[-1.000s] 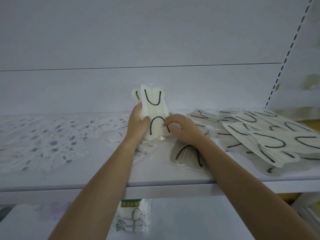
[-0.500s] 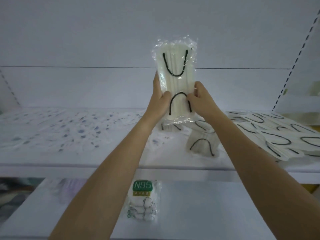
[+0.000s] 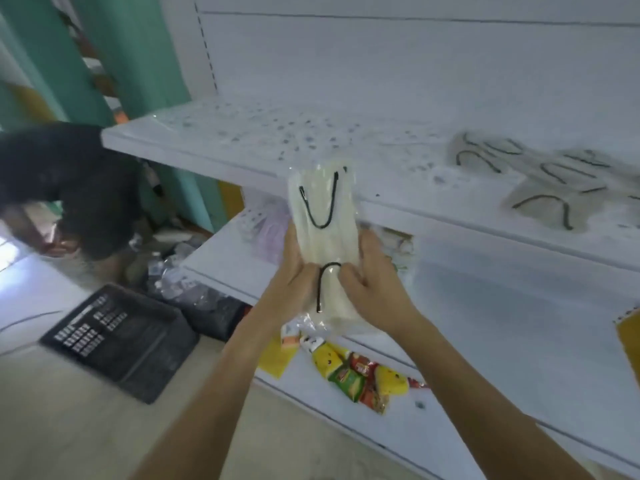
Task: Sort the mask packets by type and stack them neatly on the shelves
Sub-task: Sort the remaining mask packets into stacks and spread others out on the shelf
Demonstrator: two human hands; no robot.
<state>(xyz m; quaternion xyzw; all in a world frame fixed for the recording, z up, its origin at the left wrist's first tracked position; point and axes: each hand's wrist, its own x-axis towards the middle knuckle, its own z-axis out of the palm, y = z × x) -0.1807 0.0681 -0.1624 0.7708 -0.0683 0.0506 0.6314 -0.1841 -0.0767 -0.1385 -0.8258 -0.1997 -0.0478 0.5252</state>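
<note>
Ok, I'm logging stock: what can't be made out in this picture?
Head view:
Held stack of packets: count hidden; left hand and right hand cover its lower edges.
Spotted packets on the upper shelf: print blurred.
Black-loop packets: blurred, cut off by the right edge.

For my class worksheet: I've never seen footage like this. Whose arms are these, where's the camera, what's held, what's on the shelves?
No machine: a person wears a head camera, so the view looks down over their arms. The left hand and right hand grip a bundle of white mask packets with black ear loops, upright before the upper shelf. On it lie speckled packets and, rightward, more black-looped packets. Snack packets lie on a lower shelf; a black crate sits on the floor.
</note>
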